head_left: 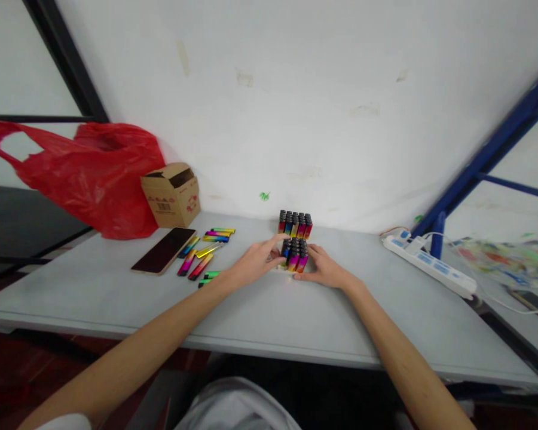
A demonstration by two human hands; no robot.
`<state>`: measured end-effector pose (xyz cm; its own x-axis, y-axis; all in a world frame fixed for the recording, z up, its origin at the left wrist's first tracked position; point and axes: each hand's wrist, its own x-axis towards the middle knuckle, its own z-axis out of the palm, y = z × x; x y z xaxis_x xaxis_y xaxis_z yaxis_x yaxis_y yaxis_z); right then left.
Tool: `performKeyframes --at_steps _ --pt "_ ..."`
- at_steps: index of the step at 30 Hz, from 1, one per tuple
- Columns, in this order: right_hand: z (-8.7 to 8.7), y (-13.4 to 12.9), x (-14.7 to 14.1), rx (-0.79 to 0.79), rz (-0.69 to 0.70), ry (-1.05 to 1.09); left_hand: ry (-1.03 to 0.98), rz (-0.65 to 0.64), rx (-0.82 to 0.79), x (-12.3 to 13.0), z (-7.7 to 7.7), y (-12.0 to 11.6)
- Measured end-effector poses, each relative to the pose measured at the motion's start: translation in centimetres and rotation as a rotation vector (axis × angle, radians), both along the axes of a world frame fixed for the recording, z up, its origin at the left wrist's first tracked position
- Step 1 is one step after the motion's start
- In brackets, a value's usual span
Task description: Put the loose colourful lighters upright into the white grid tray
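Upright lighters point(298, 257) with black tops and bright, multicoloured bodies stand packed in a block on the table. My left hand point(262, 260) is curled at the block's left side, thumb and index finger against the lighters there. From the right, my right hand point(325, 267) wraps the block, with its thumb low at the front and its fingers along the side. Just behind, by the wall, a second block of upright lighters point(295, 224) stands in rows. Loose lighters point(197, 266) in yellow, pink, blue and green lie left of my left hand.
A dark-screened phone point(164, 251) lies on the grey table point(269, 325) at left. Behind it are an opened cardboard box point(174, 200) and a red plastic bag point(103, 185). A white power strip point(430, 267) with cables runs along the right side, near a blue metal frame point(484, 161).
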<state>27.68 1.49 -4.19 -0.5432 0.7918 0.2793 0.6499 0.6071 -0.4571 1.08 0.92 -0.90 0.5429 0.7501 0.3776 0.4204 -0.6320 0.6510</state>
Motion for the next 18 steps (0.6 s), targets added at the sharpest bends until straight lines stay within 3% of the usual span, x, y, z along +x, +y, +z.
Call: performKeyframes --at_steps 4,7,13,18 --pt "0.1 -0.1 -0.1 -0.002 0.006 -0.001 0.06 0.034 0.069 -1.6 0.8 0.7" --pt "-0.1 0.0 -0.1 -0.001 0.01 -0.001 0.181 0.106 0.134 -4.4 1.4 2.3" --pt "-0.4 0.3 -0.1 -0.004 -0.007 -0.007 0.503 0.476 0.177 -10.8 2.1 5.0" --pt "-0.5 0.3 -0.1 0.006 0.002 0.002 0.671 0.633 0.109 -12.7 2.6 4.8"
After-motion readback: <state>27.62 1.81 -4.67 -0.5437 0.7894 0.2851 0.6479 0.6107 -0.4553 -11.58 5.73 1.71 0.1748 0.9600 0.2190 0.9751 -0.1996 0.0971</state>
